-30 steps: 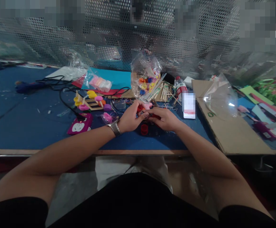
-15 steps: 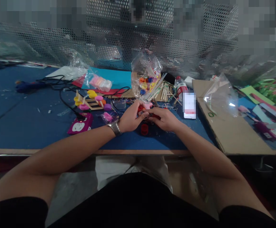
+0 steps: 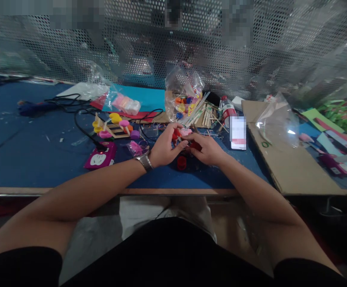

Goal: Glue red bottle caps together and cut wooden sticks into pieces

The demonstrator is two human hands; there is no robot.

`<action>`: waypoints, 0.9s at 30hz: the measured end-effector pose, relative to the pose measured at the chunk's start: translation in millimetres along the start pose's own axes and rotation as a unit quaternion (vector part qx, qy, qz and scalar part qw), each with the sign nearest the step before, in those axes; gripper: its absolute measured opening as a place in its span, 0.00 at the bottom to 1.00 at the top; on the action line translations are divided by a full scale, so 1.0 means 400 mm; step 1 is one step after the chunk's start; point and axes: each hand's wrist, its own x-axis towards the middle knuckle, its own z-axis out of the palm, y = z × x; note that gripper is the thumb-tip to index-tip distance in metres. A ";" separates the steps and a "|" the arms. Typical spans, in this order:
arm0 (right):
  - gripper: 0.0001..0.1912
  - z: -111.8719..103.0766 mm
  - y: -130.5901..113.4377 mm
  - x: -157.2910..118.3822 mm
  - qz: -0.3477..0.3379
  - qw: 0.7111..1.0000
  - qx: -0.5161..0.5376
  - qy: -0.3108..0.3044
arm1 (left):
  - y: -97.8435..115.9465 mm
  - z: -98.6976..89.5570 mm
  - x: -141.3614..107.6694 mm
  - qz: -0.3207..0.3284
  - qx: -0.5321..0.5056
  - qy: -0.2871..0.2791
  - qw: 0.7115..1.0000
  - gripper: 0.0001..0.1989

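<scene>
My left hand (image 3: pixel 165 148), with a metal watch (image 3: pixel 144 162) on its wrist, is curled around a small red piece (image 3: pixel 176 134) above the blue table. Its thumb points across toward my other hand. Close by on the right, my right hand (image 3: pixel 206 148) has its fingers bent around something dark red (image 3: pixel 195 146), mostly hidden by the fingers. A pink piece (image 3: pixel 186 132) shows just beyond both hands. Below them, a round red cap (image 3: pixel 181 162) rests on the table.
To the left are a craft-stick model (image 3: pixel 118 130) with coloured discs and a purple power strip (image 3: pixel 101 156). Behind lie wooden sticks (image 3: pixel 208 114), a clear bag (image 3: pixel 173 103) and a bottle (image 3: pixel 227 111). A phone (image 3: pixel 238 133) and cardboard (image 3: pixel 293 169) are to the right.
My hands have moved slightly apart at the fingertips, and more of the red piece in my left hand shows. The things on the table stay where they were.
</scene>
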 end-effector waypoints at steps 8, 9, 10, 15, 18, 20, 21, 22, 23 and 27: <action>0.22 0.002 0.013 -0.005 0.045 0.997 -0.063 -0.002 | -0.001 -0.004 -0.003 -0.057 0.070 0.000 0.996 0.32; 0.23 0.002 0.014 -0.005 0.046 0.996 -0.073 -0.007 | -0.001 -0.004 -0.003 -0.058 0.083 -0.008 0.995 0.33; 0.23 0.002 0.015 -0.005 0.047 0.995 -0.083 -0.010 | -0.001 -0.005 -0.004 -0.059 0.091 -0.013 0.994 0.33; 0.23 -0.001 0.010 -0.006 0.051 0.993 -0.107 -0.010 | -0.007 -0.007 -0.001 -0.050 0.081 -0.015 0.995 0.35; 0.22 -0.002 0.006 -0.007 0.043 0.993 -0.105 -0.016 | -0.013 -0.007 0.001 -0.043 0.064 -0.016 0.997 0.34; 0.22 -0.001 0.005 -0.007 0.041 0.994 -0.103 -0.020 | -0.017 -0.006 0.002 -0.049 0.049 -0.018 0.997 0.33; 0.22 0.000 0.005 -0.007 0.040 0.994 -0.102 -0.021 | -0.018 -0.005 0.002 -0.053 0.041 -0.020 0.998 0.33; 0.22 0.001 0.006 -0.007 0.040 0.994 -0.099 -0.022 | -0.019 -0.005 0.003 -0.056 0.035 -0.024 0.998 0.33; 0.22 0.001 0.006 -0.007 0.040 0.994 -0.097 -0.023 | -0.019 -0.005 0.003 -0.059 0.030 -0.027 0.997 0.33; 0.20 0.000 0.008 -0.006 0.039 0.995 -0.085 -0.024 | -0.018 -0.004 0.002 -0.061 0.019 -0.029 0.998 0.32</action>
